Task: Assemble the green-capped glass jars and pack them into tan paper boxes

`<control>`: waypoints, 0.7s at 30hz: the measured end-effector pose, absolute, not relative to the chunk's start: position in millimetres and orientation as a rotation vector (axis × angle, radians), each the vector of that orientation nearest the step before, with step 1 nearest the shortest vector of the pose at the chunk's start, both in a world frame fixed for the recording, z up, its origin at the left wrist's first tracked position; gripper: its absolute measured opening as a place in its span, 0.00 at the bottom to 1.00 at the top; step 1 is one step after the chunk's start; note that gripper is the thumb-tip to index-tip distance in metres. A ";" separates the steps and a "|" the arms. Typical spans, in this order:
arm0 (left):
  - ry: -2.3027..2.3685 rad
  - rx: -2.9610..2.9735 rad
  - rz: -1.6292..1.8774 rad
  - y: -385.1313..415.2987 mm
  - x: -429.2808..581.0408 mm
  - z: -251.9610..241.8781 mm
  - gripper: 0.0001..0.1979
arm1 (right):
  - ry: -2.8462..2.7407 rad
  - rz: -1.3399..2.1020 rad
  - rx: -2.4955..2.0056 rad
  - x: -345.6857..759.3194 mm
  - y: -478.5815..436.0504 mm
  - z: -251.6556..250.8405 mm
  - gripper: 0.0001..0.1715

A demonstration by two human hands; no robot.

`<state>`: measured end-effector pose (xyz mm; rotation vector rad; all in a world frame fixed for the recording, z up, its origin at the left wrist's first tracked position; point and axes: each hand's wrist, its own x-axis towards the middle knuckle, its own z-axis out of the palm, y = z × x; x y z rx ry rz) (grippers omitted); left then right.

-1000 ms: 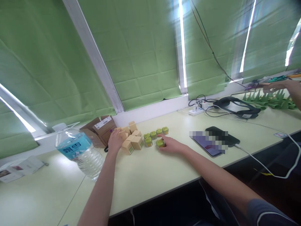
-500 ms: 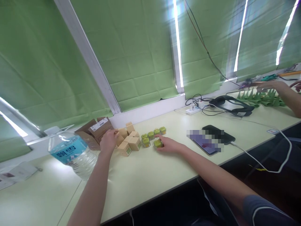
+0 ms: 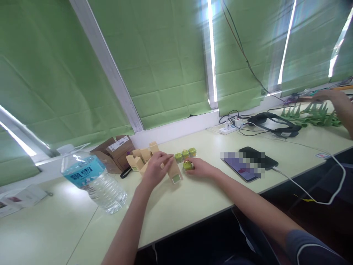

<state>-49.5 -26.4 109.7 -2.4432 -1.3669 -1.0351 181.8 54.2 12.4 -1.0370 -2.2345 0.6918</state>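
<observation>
My left hand [image 3: 157,168] grips a small tan cardboard box [image 3: 174,173], tilted just above the table, with a green label near its lower end. Close beside it, my right hand [image 3: 203,167] has its fingers closed around a small clear jar with a green lid [image 3: 188,165]. Behind that jar, three more green-lidded jars [image 3: 185,153] sit in a slanting row. More tan boxes [image 3: 137,162] are clustered left of my left hand, some with flaps up; my hand hides part of them.
A large water bottle [image 3: 96,180] and an open brown carton [image 3: 116,152] stand at left. On the right lie two phones [image 3: 257,158], a black headset [image 3: 275,125], a power strip [image 3: 228,128] and green cone-shaped pieces [image 3: 311,116]. Another person's hand [image 3: 335,101] reaches in at far right.
My left hand has moved right from the cluster near the carton, bringing a tan box next to the jar. My right hand stays at the same jar.
</observation>
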 end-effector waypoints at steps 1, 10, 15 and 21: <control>-1.342 -2.494 -1.049 -23.9 -43.4 99.4 0.16 | -2.197 0.675 -1.067 182.0 55.8 12.7 0.31; -1.255 -2.551 -1.063 -16.0 -10.8 32.4 0.22 | -1.913 0.648 -1.118 181.8 59.5 17.5 0.21; -1.400 -2.579 -1.160 -24.8 -14.6 25.2 0.32 | -1.941 0.664 -1.091 180.8 57.4 16.8 0.20; -1.760 -2.706 -1.370 -31.8 -19.8 26.5 0.28 | -1.901 0.674 -1.017 180.5 54.7 20.5 0.24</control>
